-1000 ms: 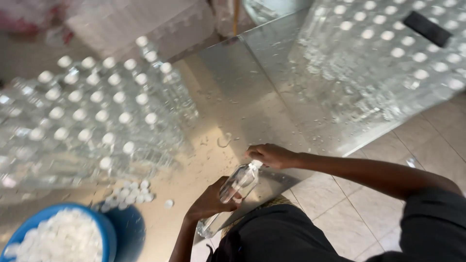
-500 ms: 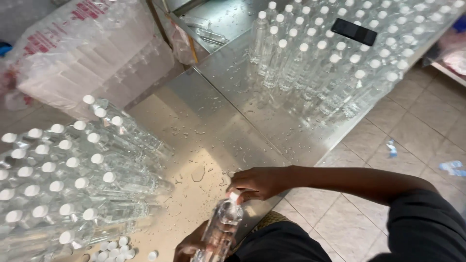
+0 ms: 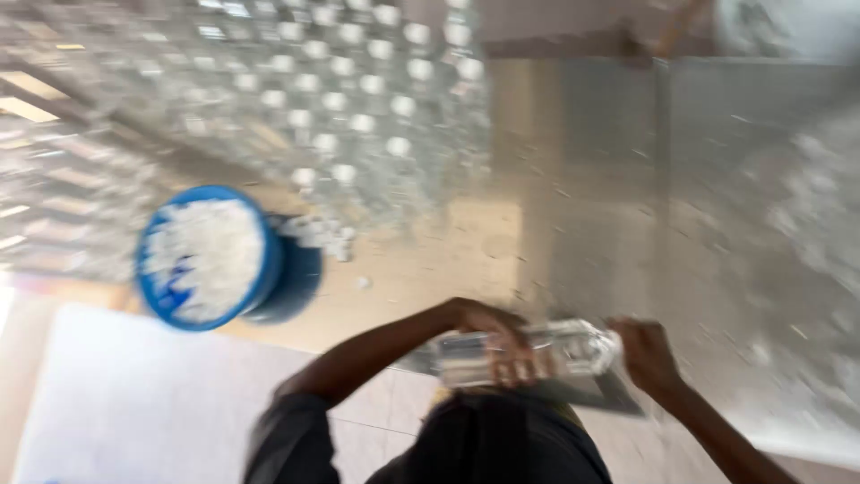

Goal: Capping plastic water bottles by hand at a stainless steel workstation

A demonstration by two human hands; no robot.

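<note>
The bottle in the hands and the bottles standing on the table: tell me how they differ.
The clear plastic bottle lies on its side, gripped by the left hand at its middle and the right hand at one end; the massed bottles stand upright on the metal table, untouched. It is alone; they are packed in rows. Both are clear.

- I hold a clear plastic bottle point(image 3: 524, 351). It lies on its side, flat across in front of me.
- My left hand point(image 3: 502, 341) wraps round its middle.
- My right hand point(image 3: 647, 354) is at its right end.
- It is at the near edge of the shiny table point(image 3: 609, 206).
</note>
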